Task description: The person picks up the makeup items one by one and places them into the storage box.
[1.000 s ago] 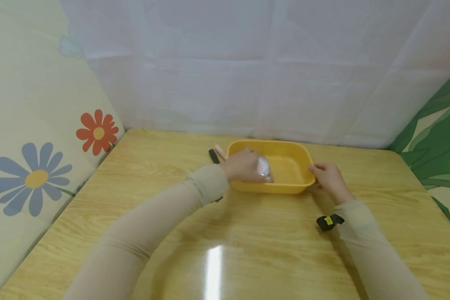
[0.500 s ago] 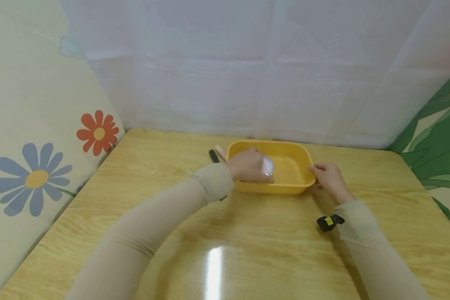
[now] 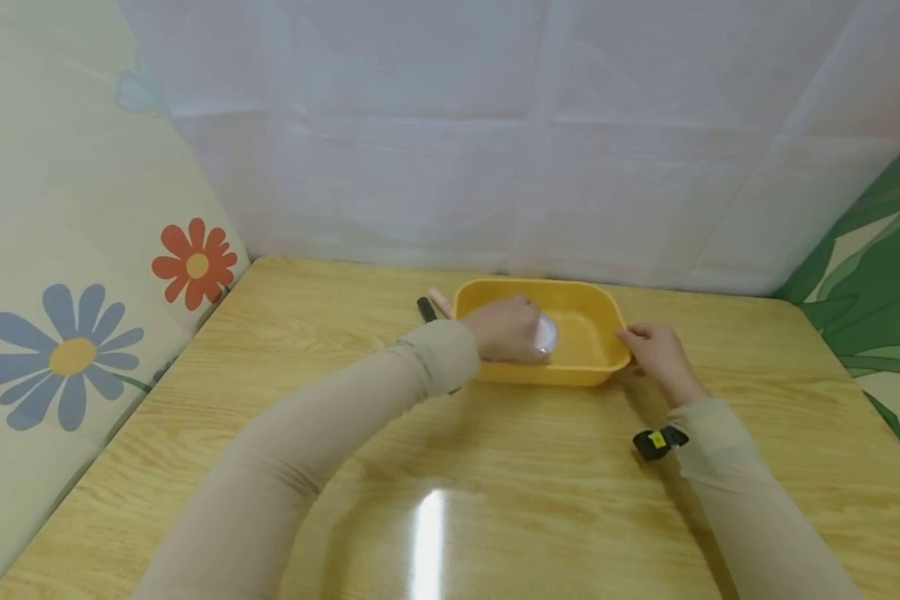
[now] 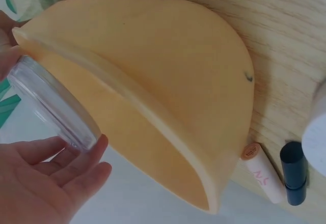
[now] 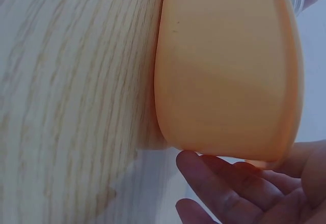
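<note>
My left hand (image 3: 506, 330) is inside the yellow plastic basin (image 3: 585, 380), near its middle. It holds a clear round plastic case (image 3: 547, 335) by the edge. In the left wrist view, the left hand (image 4: 56, 183) has its fingertips at one side of the tilted case (image 4: 53, 102), which overlaps the basin's opening. My right hand (image 3: 658, 357) pinches the basin's right end at the rim. The right wrist view has the right hand's fingers (image 5: 239, 183) curled under the outer wall of the basin (image 5: 229, 76). The basin stands on the wooden table.
Left of the basin lie a black tube (image 3: 426, 310) and a pale pink tube (image 3: 441, 302), close together. A white rounded shape (image 4: 317, 127) enters at the left wrist view's edge. A white cloth (image 3: 420, 167) hangs behind the wooden table (image 3: 540, 483).
My left hand has slid slightly to the right inside the basin, carrying the clear round case along. The right hand and the basin have stayed put.
</note>
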Available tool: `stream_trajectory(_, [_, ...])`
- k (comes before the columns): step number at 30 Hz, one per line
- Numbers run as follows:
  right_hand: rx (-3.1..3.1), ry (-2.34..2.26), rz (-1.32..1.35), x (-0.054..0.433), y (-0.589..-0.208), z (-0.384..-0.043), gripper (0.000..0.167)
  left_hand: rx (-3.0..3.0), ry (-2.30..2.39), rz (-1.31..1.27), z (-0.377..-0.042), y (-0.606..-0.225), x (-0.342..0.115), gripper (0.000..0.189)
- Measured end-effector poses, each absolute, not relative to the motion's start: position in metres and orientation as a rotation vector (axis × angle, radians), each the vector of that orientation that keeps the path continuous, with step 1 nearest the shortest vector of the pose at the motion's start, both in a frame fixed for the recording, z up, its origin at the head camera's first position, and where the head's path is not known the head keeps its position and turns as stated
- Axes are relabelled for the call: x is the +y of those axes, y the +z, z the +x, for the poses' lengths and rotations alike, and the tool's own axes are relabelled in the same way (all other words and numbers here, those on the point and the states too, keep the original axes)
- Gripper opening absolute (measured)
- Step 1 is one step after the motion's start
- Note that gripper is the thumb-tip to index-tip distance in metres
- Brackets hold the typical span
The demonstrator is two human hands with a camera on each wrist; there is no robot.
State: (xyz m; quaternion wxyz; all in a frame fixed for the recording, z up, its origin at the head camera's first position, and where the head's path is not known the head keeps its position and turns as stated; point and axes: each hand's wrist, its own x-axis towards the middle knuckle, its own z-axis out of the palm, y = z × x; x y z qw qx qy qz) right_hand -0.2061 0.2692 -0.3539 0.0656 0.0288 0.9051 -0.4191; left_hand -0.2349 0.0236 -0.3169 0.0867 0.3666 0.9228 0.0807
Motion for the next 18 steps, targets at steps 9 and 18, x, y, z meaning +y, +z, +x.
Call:
stream_trajectory(9, [2.745, -1.281, 0.083, 0.268, -0.354, -0.207, 0.052, 2.724, 0.117, 1.196, -0.241, -0.318, 0.031, 0.068])
stream_trajectory(18, [2.751, -1.279, 0.065, 0.269, -0.355, -0.206, 0.049, 2.689, 0.034, 1.214, -0.243, -0.311, 0.042, 0.07])
